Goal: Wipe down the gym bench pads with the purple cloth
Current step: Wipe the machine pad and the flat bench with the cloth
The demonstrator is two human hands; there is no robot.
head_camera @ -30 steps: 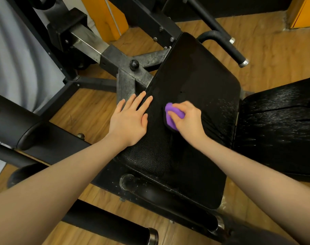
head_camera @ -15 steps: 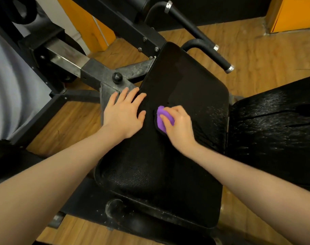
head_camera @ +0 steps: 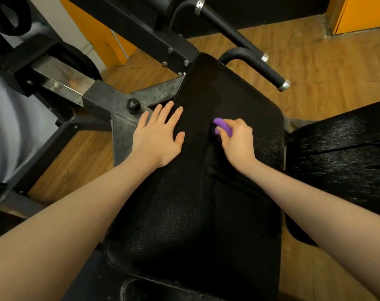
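Note:
A black textured bench pad (head_camera: 197, 209) fills the middle of the view. My right hand (head_camera: 236, 144) presses a bunched purple cloth (head_camera: 222, 126) onto the pad's upper half; only a small part of the cloth shows past my fingers. My left hand (head_camera: 157, 135) lies flat with fingers spread on the pad's left edge, beside the metal frame. A second black pad (head_camera: 341, 161) lies to the right, with streaks on its surface.
A grey steel frame with a black knob (head_camera: 132, 105) runs off to the upper left. Two black handle bars (head_camera: 256, 64) with chrome ends stick out behind the pad. Wooden floor (head_camera: 328, 68) surrounds the machine. Yellow panels stand at the back.
My right hand has carried the cloth a little up and to the right on the pad. The view has shifted so the pad sits lower. My left hand stays flat.

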